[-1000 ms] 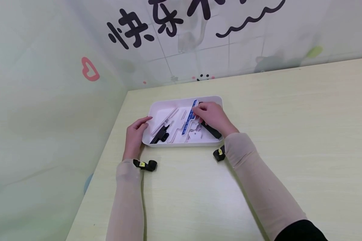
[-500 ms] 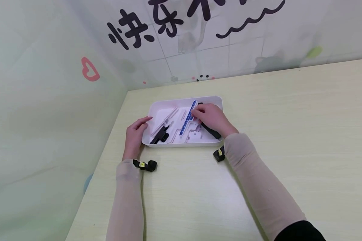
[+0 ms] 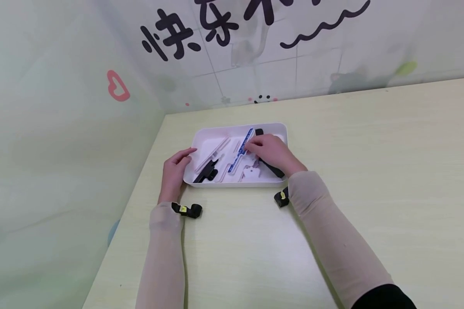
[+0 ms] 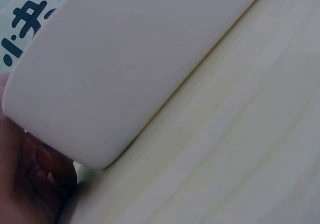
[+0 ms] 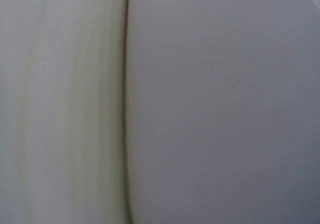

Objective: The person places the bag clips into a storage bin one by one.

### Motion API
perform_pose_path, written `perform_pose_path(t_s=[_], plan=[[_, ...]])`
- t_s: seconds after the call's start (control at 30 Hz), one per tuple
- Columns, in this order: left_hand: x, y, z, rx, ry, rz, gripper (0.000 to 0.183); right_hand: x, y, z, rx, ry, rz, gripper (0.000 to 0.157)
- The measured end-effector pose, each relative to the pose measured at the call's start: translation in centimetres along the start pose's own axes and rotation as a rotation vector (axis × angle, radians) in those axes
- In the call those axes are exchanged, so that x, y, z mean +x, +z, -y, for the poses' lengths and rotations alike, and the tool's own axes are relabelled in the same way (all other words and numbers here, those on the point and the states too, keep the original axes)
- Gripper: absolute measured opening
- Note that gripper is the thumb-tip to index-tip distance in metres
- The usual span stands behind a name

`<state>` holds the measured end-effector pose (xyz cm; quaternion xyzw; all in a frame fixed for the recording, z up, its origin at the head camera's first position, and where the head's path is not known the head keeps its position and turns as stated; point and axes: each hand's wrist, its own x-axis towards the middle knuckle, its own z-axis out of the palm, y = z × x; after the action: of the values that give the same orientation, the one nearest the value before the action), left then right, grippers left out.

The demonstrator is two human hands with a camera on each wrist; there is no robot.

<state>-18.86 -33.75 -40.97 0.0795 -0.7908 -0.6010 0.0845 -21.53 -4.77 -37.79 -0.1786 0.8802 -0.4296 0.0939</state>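
A white tray (image 3: 236, 185) holds several small parts. At its left end my left hand (image 3: 174, 171) grips the rim. In the left wrist view that hand (image 4: 30, 179) shows curled fingers beside the corner of the tray wall (image 4: 125, 69). Over the right half of the tray, my right hand (image 3: 272, 150) pinches a narrow blue-and-white strip (image 3: 235, 162) that slants across the middle. Right of the strip lie a white plate-like piece (image 3: 251, 172) and a long black bar (image 3: 272, 168), partly hidden by the hand. Only the tray's wall (image 5: 225, 109) and table fill the right wrist view.
Left of the strip are a black clip-like part (image 3: 206, 172) and thin pale strips (image 3: 212, 154) inside the tray. Pale wooden table (image 3: 232, 240) surrounds it. A printed wall sheet (image 3: 301, 64) stands behind, another cloth (image 3: 62, 150) to the left.
The blue-and-white strip has shifted slightly left within the tray, with my right hand moving a little left and nearer along it. My left hand stays at the rim.
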Motion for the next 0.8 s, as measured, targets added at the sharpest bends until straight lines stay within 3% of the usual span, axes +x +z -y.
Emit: perform_pose_path(t_s=[0.8], plan=[[0.0,-0.2,0.01,-0.016,-0.006,0.006,0.026,0.09,0.45,-0.03,-0.031,-0.014,0.08,0.028]])
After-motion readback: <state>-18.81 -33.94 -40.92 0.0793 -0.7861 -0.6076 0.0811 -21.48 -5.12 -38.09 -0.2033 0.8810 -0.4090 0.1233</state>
